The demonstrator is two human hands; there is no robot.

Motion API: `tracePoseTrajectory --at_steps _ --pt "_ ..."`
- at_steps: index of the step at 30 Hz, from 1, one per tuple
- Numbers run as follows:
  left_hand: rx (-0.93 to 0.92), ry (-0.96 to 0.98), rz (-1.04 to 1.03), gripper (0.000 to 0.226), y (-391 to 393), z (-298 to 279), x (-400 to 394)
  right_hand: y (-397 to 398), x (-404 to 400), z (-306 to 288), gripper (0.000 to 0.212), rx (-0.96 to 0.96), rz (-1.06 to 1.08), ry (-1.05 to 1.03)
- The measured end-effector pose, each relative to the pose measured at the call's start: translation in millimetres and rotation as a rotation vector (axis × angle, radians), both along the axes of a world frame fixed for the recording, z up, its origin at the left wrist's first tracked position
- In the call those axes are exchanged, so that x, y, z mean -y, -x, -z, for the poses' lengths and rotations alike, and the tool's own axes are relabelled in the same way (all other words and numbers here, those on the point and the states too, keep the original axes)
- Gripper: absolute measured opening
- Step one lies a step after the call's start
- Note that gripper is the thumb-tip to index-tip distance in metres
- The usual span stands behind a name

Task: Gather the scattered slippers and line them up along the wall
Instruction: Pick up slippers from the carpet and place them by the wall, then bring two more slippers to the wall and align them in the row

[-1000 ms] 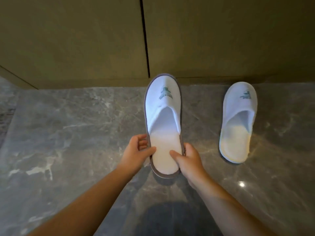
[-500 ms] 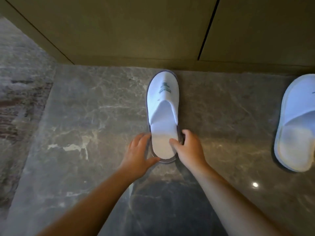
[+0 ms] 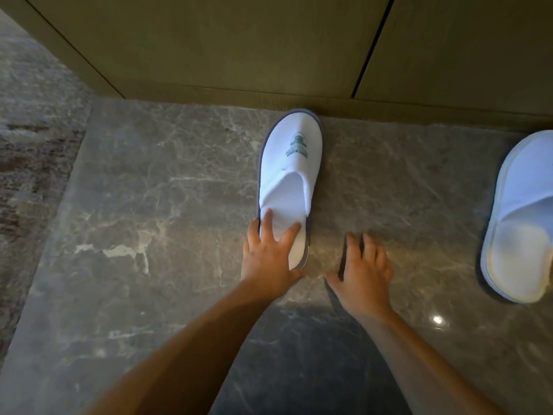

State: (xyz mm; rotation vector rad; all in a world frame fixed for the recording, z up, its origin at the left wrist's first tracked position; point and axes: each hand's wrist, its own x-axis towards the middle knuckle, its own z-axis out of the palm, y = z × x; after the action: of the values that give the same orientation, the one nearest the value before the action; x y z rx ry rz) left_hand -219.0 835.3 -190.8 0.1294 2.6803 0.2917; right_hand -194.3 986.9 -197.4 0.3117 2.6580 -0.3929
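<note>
Slipper (image 3: 289, 175) lying on marble floor (image 3: 149, 205), toe touching wall (image 3: 239, 55). Left hand (image 3: 267, 256) resting flat on heel, fingers spread. Right hand (image 3: 363, 265) hovering beside, fingers apart, empty. Second slipper (image 3: 520, 223) waiting well apart; should be nudging heel straight, gently.

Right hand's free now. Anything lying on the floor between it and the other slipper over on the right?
Nothing visible. The right hand hovers open over bare marble floor, and the stretch between it and the second slipper shows only stone. That slipper is cut off by the frame's right edge. The left hand rests on the placed slipper.
</note>
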Motion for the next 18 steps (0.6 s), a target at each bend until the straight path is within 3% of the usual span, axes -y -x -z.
tracePoseTrajectory --at_steps 7,12,18 --pt "-0.014 -0.005 -0.061 0.081 8 1 -4 3 -4 -2 0.078 0.029 -0.018 0.031" --pt "0.069 -0.002 -0.079 0.085 8 -13 -2 6 -9 -25 0.057 0.03 -0.011 0.125" --pt "0.178 -0.275 -0.311 0.053 -4 -126 14 7 -7 -144 0.043 -0.066 -0.127 0.252"
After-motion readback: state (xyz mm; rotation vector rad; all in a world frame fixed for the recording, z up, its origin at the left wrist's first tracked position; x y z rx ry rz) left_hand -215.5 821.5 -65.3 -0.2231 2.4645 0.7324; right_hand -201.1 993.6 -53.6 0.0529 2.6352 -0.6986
